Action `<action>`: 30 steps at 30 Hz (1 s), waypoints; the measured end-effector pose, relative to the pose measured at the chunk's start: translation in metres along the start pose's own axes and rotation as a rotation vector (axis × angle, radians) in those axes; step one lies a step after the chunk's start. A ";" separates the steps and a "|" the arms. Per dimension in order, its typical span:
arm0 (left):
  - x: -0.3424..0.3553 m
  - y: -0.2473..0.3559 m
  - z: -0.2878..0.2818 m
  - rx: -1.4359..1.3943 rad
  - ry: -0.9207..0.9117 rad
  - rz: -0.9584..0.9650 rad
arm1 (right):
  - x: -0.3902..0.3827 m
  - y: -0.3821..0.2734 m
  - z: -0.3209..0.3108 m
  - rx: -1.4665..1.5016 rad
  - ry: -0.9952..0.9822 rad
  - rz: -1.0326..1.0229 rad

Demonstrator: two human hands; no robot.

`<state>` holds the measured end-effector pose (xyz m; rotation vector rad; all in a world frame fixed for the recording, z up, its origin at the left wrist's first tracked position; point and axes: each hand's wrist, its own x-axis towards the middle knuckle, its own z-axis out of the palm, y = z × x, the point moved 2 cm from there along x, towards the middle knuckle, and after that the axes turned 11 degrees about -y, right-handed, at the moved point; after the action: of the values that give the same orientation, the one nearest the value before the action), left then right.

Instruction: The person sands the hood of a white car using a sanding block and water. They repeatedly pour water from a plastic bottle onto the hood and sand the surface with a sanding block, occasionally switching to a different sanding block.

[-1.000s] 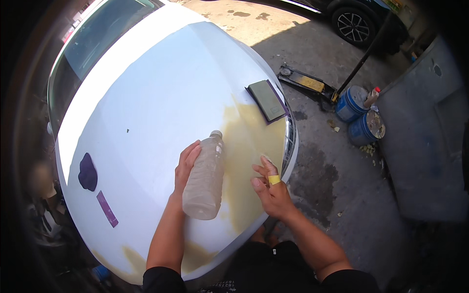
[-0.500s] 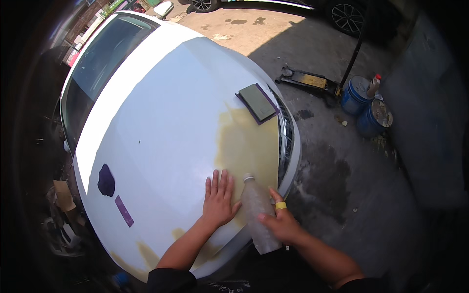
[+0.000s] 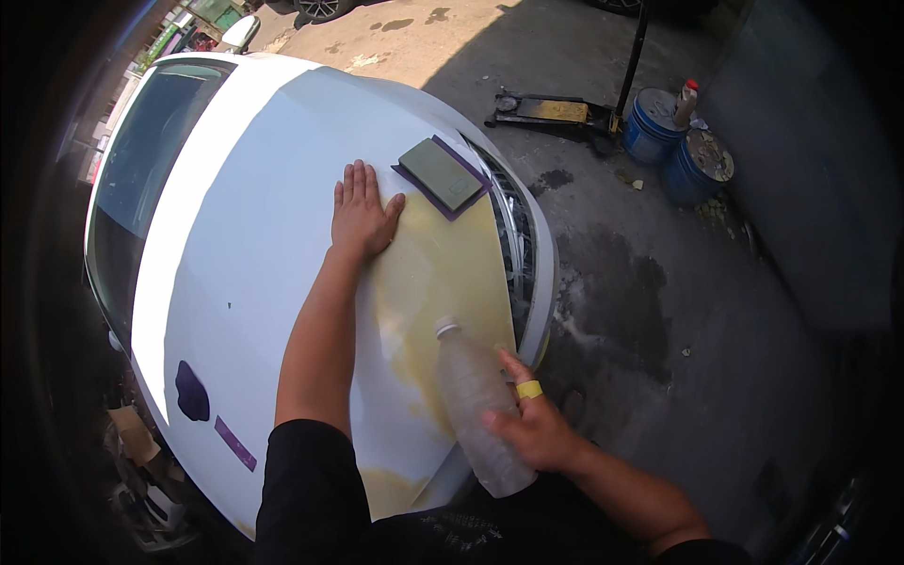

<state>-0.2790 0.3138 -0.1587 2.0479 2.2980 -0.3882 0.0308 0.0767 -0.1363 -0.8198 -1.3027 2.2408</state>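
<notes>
My left hand lies flat on the white car hood, fingers stretched out, beside a yellowish filler patch. In my right hand is a cloudy plastic bottle with a white cap, tilted over the hood's near edge. Yellow tape wraps one finger of that hand. A grey-green sanding block rests on a purple sandpaper sheet near the headlight, just right of my left hand.
A dark purple pad and a purple sandpaper strip lie on the hood's left part. On the floor at right stand a floor jack and two blue buckets. A cardboard piece lies at the lower left.
My left hand has slid forward and left across the hood, up near the sanding block. The right hand still holds the bottle, and the view has shifted.
</notes>
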 end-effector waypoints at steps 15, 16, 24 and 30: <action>-0.192 0.120 0.043 -0.026 -0.060 0.445 | -0.069 0.031 -0.018 0.091 0.080 0.118; -0.205 0.126 0.048 -0.025 -0.086 0.468 | -0.072 0.033 -0.018 0.087 0.066 0.122; -0.287 0.129 0.078 0.099 -0.104 0.566 | -0.082 0.040 -0.016 -0.120 -0.001 0.204; -0.287 0.100 0.060 0.104 -0.203 0.700 | -0.082 0.008 -0.015 -0.193 -0.055 0.257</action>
<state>-0.1527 0.0317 -0.1769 2.5341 1.3496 -0.6302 0.1006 0.0320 -0.1265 -1.0546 -1.5336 2.3728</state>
